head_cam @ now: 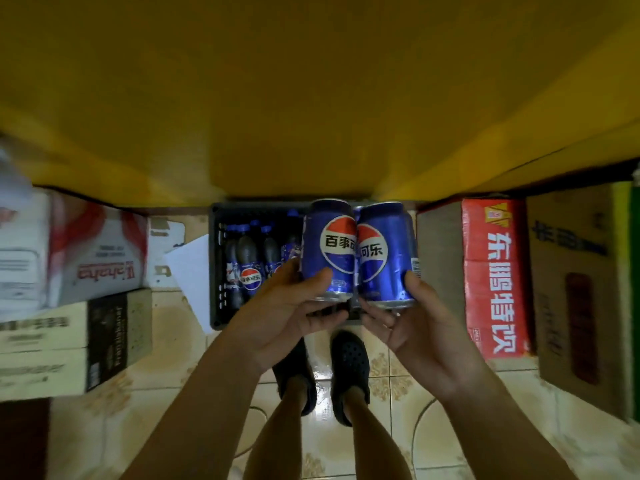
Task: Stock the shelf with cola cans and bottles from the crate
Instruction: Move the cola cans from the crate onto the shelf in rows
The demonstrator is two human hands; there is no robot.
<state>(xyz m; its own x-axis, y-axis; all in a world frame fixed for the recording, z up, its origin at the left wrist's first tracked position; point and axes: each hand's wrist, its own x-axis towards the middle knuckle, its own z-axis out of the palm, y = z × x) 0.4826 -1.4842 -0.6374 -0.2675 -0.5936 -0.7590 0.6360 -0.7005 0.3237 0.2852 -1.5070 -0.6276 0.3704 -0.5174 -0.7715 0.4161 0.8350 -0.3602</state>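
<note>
I have a can in each hand, held over the crate (215, 271) and just below the yellow shelf (311, 98). My left hand (287, 306) grips the left can (329, 247), thumb laid across its lower front and fingers curled under the base. My right hand (415, 323) cups the right can (384, 251) the same way, thumb up its outer side.

The two cans touch side by side, which I judge steadies them as one block for the lift, and the low grips leave the tops free to go in first. A sliver of blue behind each can hints at more cans (I cannot tell for sure).

Both cans stand on end. Their long axes run from my palms toward the shelf, rims up and logos facing me. Bottles (247, 261) remain in the crate, caps toward the shelf.
</note>
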